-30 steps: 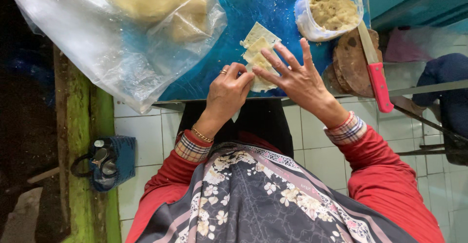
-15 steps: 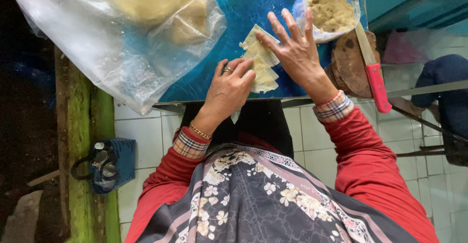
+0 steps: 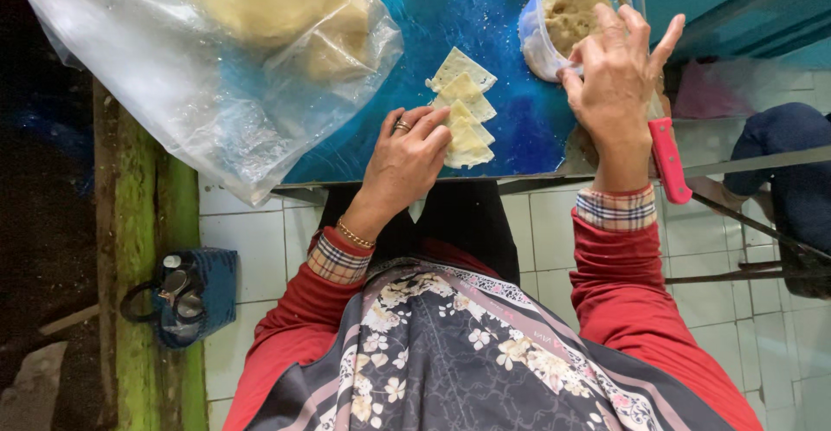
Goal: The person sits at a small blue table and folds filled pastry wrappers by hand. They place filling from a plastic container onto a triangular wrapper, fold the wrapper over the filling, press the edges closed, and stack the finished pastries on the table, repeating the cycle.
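A small stack of pale dough sheets lies on the blue table top. My left hand rests at the stack's near edge, fingertips touching the lowest sheet. My right hand hovers over the rim of a clear plastic tub filled with beige filling, fingers loosely spread, thumb near the tub's wall. Whether the fingers grip the tub is not clear.
A large clear plastic bag with lumps of yellow dough lies at the left. A knife with a red handle sits on a brown board under my right wrist. A blue bag stands on the tiled floor.
My right hand left the dough sheets and moved up and right to the filling tub. My left hand stayed by the stack, which now lies uncovered.
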